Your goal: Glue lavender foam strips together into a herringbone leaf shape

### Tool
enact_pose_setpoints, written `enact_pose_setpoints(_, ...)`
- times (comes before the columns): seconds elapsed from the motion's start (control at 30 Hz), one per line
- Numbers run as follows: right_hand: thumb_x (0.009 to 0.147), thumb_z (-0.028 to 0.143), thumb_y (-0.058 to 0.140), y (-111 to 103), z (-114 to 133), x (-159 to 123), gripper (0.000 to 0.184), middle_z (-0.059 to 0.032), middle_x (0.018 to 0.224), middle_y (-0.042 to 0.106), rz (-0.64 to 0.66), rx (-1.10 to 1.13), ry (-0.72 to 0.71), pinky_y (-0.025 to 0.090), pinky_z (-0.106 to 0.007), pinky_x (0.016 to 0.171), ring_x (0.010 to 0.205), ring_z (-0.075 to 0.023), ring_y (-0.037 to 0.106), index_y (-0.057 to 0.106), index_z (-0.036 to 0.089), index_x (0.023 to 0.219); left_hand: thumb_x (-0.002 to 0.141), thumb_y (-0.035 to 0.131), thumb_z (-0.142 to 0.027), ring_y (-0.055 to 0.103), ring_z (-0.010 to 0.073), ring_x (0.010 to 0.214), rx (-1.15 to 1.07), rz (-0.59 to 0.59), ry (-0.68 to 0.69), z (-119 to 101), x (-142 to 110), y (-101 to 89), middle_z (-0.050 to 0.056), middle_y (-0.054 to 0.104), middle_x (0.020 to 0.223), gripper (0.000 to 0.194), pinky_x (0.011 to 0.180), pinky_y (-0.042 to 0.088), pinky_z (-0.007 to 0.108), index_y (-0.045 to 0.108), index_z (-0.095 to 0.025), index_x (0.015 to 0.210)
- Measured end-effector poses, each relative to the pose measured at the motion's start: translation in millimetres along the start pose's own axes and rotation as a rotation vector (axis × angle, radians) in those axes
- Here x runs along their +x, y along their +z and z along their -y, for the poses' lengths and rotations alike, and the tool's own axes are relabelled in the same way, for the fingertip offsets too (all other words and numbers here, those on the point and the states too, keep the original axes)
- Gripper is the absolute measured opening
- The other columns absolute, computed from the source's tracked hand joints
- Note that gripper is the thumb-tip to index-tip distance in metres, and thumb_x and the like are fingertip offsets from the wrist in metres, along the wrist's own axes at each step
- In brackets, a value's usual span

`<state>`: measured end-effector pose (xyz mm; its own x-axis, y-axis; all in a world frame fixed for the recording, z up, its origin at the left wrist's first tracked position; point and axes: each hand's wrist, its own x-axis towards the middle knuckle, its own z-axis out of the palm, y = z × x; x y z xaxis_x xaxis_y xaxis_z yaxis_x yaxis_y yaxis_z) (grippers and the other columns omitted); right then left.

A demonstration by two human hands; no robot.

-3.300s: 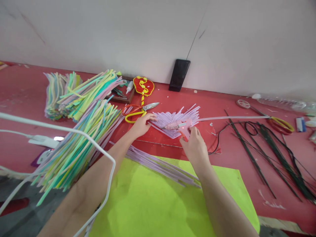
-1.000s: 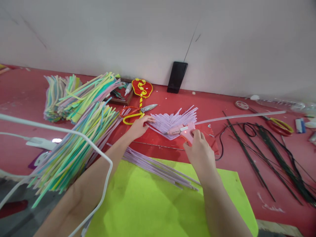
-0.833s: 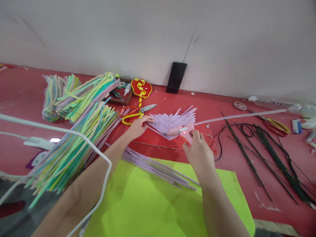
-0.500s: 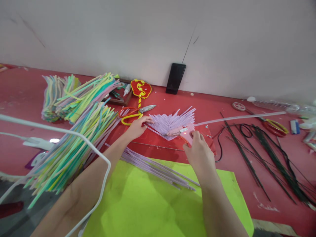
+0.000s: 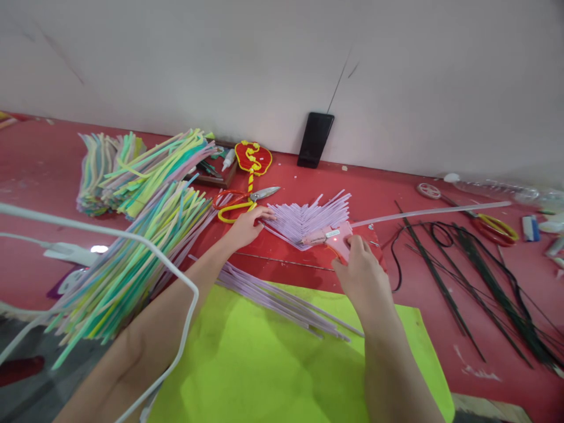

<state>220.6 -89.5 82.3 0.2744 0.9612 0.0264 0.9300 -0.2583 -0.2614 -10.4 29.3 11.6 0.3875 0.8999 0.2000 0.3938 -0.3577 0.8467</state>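
Note:
Lilac pipe cleaners [image 5: 293, 218] lie side by side in a V-shaped, leaf-like piece on the red table. My right hand [image 5: 363, 267] is wrapped round the handle of a pink hot glue gun [image 5: 338, 239]. Its nozzle points left, at the lower middle of the lilac piece, and a small light glows on its body. A long clear glue stick [image 5: 432, 212] sticks out of its back. At the left edge of the piece, my left hand [image 5: 247, 228] rests with fingers stretched and thumb apart, fingertips touching the pipe cleaner ends.
Loose lilac pipe cleaners [image 5: 286, 302] lie on a lime-green sheet [image 5: 273, 364] in front. Bundles of coloured pipe cleaners [image 5: 132, 264] and a white cable [image 5: 176, 270] are left. Scissors [image 5: 240, 202] lie behind my left hand; a phone [image 5: 315, 141] leans on the wall. Dark green stems [image 5: 493, 282] lie right.
The glue gun nozzle has shifted slightly right and down along the lilac piece, with my right hand moving along. My left hand stays at the left edge.

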Motion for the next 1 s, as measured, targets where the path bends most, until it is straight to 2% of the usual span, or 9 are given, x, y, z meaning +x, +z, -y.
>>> enact_pose_setpoints(0.13,0.081,0.018,0.049,-1,-2,1,0.027,-0.0102,0.109,0.061,0.019,0.002,0.030,0.026,-0.027,0.052,0.076,-0.0199,0.060,0.048,0.019,0.108,0.067,0.043,0.004,0.062,0.0160,0.107,0.006,0.003,-0.005,-3,0,-0.6,0.006,0.070,0.107,0.045,0.102,0.041,0.036,0.055,-0.017,0.105)
enact_pose_setpoints(0.27,0.081,0.019,0.048,0,-5,1,0.028,-0.0104,0.109,0.060,0.019,0.017,0.001,0.027,-0.027,0.052,0.076,-0.0194,0.059,0.048,0.018,0.109,0.068,0.042,0.004,0.062,0.0160,0.108,0.015,0.007,-0.005,-4,-1,-1.0,0.006,0.070,0.107,0.045,0.102,0.041,0.036,0.055,-0.016,0.106)
enact_pose_setpoints(0.53,0.079,0.020,0.047,-4,-8,3,0.033,-0.0128,0.111,0.060,0.039,0.017,0.012,0.029,-0.028,0.053,0.079,-0.0225,0.059,0.049,0.017,0.112,0.068,0.042,0.005,0.062,0.0158,0.107,0.007,0.005,0.013,1,0,-0.6,0.006,0.070,0.107,0.046,0.101,0.042,0.036,0.055,-0.016,0.106)
enact_pose_setpoints(0.7,0.076,0.024,0.051,-2,-16,9,0.036,-0.0150,0.110,0.060,0.032,0.035,0.018,0.035,-0.030,0.057,0.082,-0.0258,0.061,0.050,0.016,0.111,0.067,0.043,0.004,0.063,0.0156,0.106,0.004,0.003,0.028,1,0,-0.4,0.006,0.070,0.106,0.045,0.101,0.042,0.036,0.055,-0.016,0.106)
enact_pose_setpoints(0.83,0.073,0.032,0.054,0,-34,23,0.043,-0.0168,0.104,0.063,0.041,0.040,0.081,0.041,-0.035,0.064,0.088,-0.0299,0.061,0.051,0.014,0.112,0.067,0.044,0.004,0.063,0.0162,0.106,-0.005,-0.003,0.028,2,0,0.3,0.007,0.070,0.105,0.044,0.101,0.042,0.036,0.055,-0.016,0.105)
enact_pose_setpoints(1.0,0.072,0.038,0.056,7,-57,53,0.052,-0.0203,0.106,0.062,0.027,0.068,0.242,0.044,-0.039,0.080,0.100,-0.0326,0.059,0.053,0.008,0.114,0.071,0.047,0.001,0.065,0.0168,0.102,-0.033,-0.026,0.031,4,0,3.1,0.007,0.070,0.104,0.038,0.098,0.046,0.037,0.055,-0.016,0.104)
